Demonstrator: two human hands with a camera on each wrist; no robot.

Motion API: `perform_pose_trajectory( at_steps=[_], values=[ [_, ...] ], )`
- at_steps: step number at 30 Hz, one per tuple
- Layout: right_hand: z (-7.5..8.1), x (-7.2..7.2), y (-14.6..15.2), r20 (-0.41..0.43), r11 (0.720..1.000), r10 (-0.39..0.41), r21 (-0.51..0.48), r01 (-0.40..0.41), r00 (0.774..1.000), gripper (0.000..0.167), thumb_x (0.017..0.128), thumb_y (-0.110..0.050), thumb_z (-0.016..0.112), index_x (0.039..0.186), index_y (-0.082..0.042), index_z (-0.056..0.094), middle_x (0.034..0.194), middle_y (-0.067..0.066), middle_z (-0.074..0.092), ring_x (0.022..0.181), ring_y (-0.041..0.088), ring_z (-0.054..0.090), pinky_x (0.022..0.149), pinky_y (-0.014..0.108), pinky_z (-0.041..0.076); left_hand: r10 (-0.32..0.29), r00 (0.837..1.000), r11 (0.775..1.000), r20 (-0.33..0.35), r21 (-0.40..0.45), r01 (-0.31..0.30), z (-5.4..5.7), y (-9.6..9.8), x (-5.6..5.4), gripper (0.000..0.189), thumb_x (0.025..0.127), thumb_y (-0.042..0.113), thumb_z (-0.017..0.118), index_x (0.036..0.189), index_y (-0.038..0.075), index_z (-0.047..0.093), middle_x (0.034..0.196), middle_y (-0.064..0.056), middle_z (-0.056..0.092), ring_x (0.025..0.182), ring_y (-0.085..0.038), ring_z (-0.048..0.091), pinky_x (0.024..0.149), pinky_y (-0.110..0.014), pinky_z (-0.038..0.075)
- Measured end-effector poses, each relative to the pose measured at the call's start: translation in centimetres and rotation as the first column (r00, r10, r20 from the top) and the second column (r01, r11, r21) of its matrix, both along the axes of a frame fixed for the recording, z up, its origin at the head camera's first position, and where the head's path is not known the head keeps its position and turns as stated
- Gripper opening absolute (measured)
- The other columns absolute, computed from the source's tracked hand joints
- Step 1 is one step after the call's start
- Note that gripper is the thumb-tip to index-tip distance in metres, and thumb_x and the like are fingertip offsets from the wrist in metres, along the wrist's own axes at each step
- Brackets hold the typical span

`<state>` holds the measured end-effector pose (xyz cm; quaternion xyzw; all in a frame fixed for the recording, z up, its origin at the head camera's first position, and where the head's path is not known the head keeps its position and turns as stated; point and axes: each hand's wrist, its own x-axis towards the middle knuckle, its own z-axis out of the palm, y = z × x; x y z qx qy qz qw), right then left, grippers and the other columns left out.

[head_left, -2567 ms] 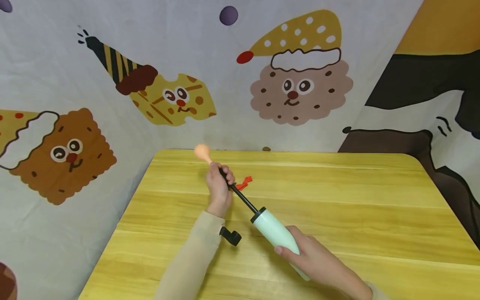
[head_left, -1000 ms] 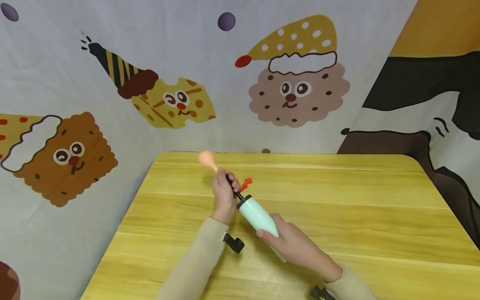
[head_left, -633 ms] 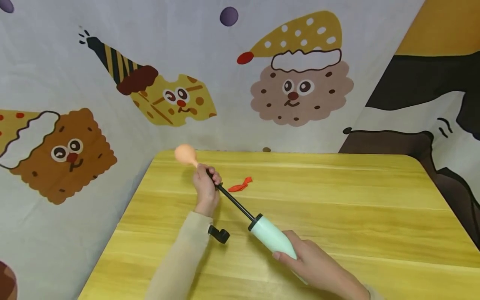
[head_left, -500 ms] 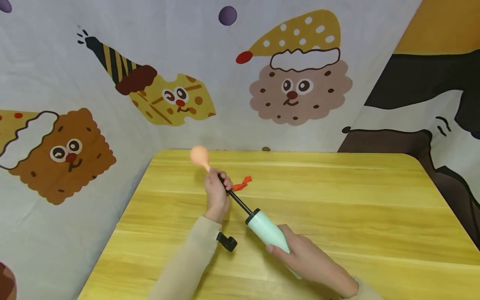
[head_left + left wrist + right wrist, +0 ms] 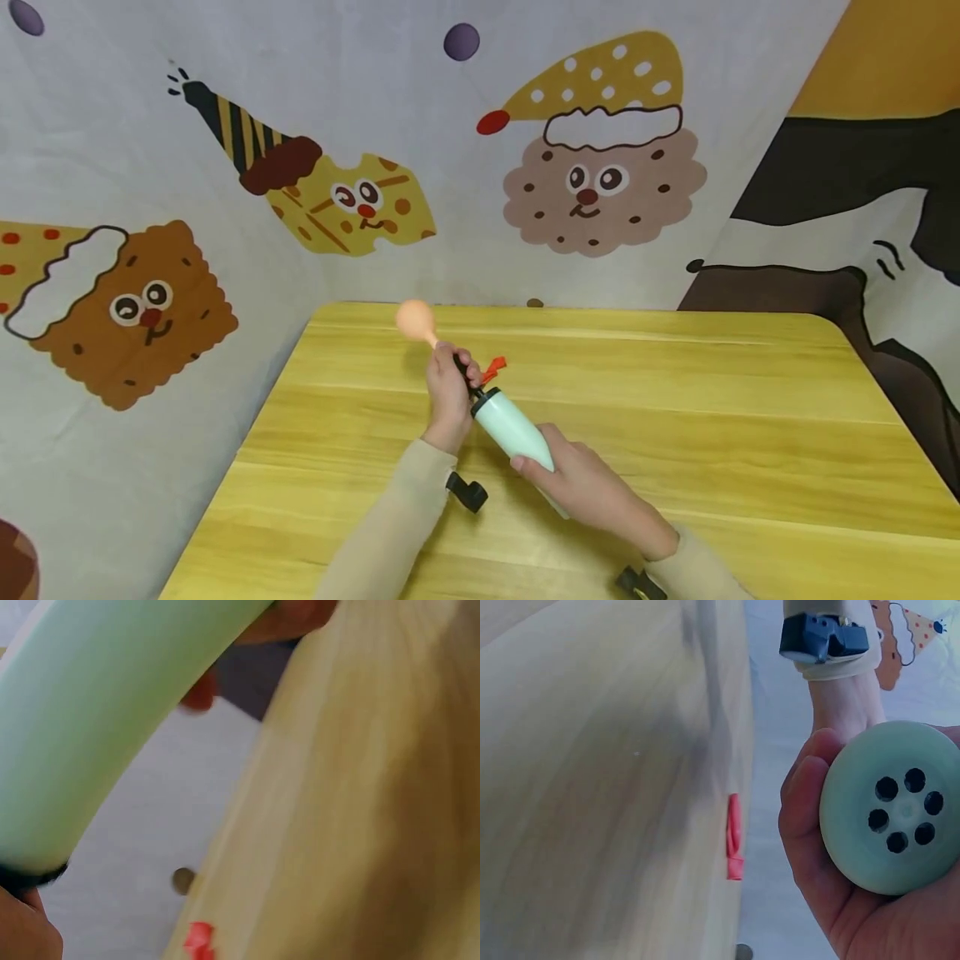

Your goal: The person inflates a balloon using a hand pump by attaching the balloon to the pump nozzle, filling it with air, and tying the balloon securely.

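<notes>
In the head view a mint-green balloon pump [image 5: 513, 427] slants over the table, its black front collar close to my left hand [image 5: 450, 387]. That hand grips the pump's black nozzle end, where the neck of a small, partly inflated orange balloon [image 5: 415, 320] comes out above the fingers. My right hand [image 5: 588, 483] wraps round the rear of the green barrel. The right wrist view shows the barrel's round end [image 5: 904, 806] with several holes, fingers curled about it. Only a very short piece of black rod shows between collar and left hand.
A flat red balloon [image 5: 495, 367] lies on the wooden table [image 5: 712, 433] just beyond the left hand, partly hidden by it. A cloth [image 5: 472, 258] printed with cartoon biscuits hangs behind and left of the table. Black camera mounts [image 5: 468, 492] stick out from the wrists.
The green barrel has slid up along the black rod toward my left hand, after being drawn back 0.6 s ago. The orange balloon looks slightly larger than 1.0 s ago.
</notes>
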<state>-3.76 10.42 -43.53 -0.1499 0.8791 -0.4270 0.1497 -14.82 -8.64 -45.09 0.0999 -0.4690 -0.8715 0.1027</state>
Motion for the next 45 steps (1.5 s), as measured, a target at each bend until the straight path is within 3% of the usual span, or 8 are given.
perform_pose_trajectory(
  at_steps=[6, 10, 13, 19, 26, 31, 39, 45],
  values=[
    [0.7, 2.1, 1.6, -0.007, 0.999, 0.026, 0.043, -0.025, 1.0, 0.064, 0.102, -0.055, 0.06, 0.141, -0.005, 0.053, 0.096, 0.0, 0.068, 0.077, 0.012, 0.058, 0.064, 0.031, 0.05, 0.089, 0.996, 0.993, -0.022, 0.082, -0.087, 1.3, -3.3, -1.5, 0.035, 0.115, 0.025, 0.032, 0.087, 0.01, 0.046, 0.07, 0.002, 0.048, 0.049, -0.006, 0.042, 0.042, -0.016, 0.035],
    [0.6, 3.5, 2.9, -0.018, 0.996, 0.056, 0.072, -0.054, 0.998, 0.058, 0.103, -0.055, 0.058, 0.141, -0.012, 0.053, 0.095, -0.007, 0.065, 0.077, 0.007, 0.057, 0.066, 0.028, 0.048, 0.136, 0.991, 0.984, -0.02, 0.119, -0.133, 1.6, -4.9, -1.6, 0.031, 0.115, 0.029, 0.034, 0.091, 0.012, 0.044, 0.072, 0.003, 0.049, 0.05, -0.005, 0.042, 0.043, -0.015, 0.034],
    [0.3, 3.7, 3.1, -0.046, 0.995, 0.064, 0.086, -0.06, 0.997, 0.056, 0.103, -0.055, 0.056, 0.141, -0.014, 0.052, 0.095, -0.009, 0.062, 0.078, 0.005, 0.056, 0.067, 0.027, 0.048, 0.111, 0.993, 0.989, -0.027, 0.103, -0.108, 1.7, -4.4, -1.2, 0.031, 0.115, 0.026, 0.031, 0.09, 0.012, 0.043, 0.071, 0.002, 0.047, 0.05, -0.006, 0.041, 0.043, -0.016, 0.034],
    [0.2, 2.6, 1.9, -0.084, 0.996, 0.043, 0.078, -0.037, 0.996, 0.058, 0.104, -0.054, 0.057, 0.137, -0.007, 0.051, 0.092, -0.003, 0.063, 0.073, 0.008, 0.057, 0.061, 0.027, 0.049, 0.027, 0.998, 0.999, -0.05, 0.039, -0.025, 1.5, -1.0, -0.1, 0.032, 0.113, 0.017, 0.029, 0.086, 0.011, 0.046, 0.07, 0.002, 0.046, 0.051, -0.005, 0.04, 0.044, -0.015, 0.034],
    [0.4, 0.7, 0.4, -0.035, 1.0, -0.023, 0.006, 0.023, 0.999, 0.064, 0.102, -0.052, 0.061, 0.136, 0.001, 0.05, 0.085, 0.004, 0.062, 0.065, 0.013, 0.057, 0.053, 0.029, 0.05, -0.06, 0.998, 0.998, -0.016, -0.029, 0.059, 0.9, 1.6, 1.3, 0.036, 0.116, 0.029, 0.03, 0.088, 0.012, 0.046, 0.07, 0.003, 0.047, 0.05, -0.005, 0.043, 0.045, -0.017, 0.039],
    [0.1, 0.6, 0.0, -0.026, 1.0, -0.015, -0.001, 0.015, 1.0, 0.064, 0.103, -0.053, 0.059, 0.138, 0.001, 0.051, 0.088, 0.004, 0.064, 0.068, 0.013, 0.058, 0.056, 0.029, 0.051, -0.043, 0.999, 0.999, -0.017, -0.008, 0.042, 0.6, 0.2, 0.5, 0.035, 0.115, 0.025, 0.03, 0.087, 0.011, 0.047, 0.07, 0.003, 0.047, 0.05, -0.005, 0.043, 0.045, -0.017, 0.038],
    [0.0, 2.9, 2.3, -0.012, 0.997, 0.052, 0.058, -0.051, 0.999, 0.058, 0.104, -0.054, 0.057, 0.142, -0.01, 0.053, 0.095, -0.003, 0.066, 0.075, 0.009, 0.056, 0.063, 0.028, 0.048, 0.126, 0.992, 0.986, 0.005, 0.109, -0.125, 0.2, -3.8, -1.3, 0.033, 0.115, 0.028, 0.033, 0.09, 0.011, 0.044, 0.071, 0.002, 0.047, 0.05, -0.005, 0.041, 0.043, -0.014, 0.034],
    [-0.3, 2.7, 2.7, -0.031, 0.996, 0.068, 0.059, -0.066, 0.997, 0.055, 0.105, -0.051, 0.056, 0.138, -0.007, 0.052, 0.086, -0.004, 0.061, 0.068, 0.007, 0.054, 0.057, 0.027, 0.047, 0.095, 0.995, 0.987, 0.035, 0.129, -0.099, -0.7, -2.1, -0.7, 0.031, 0.115, 0.022, 0.031, 0.09, 0.01, 0.045, 0.072, 0.002, 0.048, 0.051, -0.006, 0.042, 0.044, -0.015, 0.034]
  ],
)
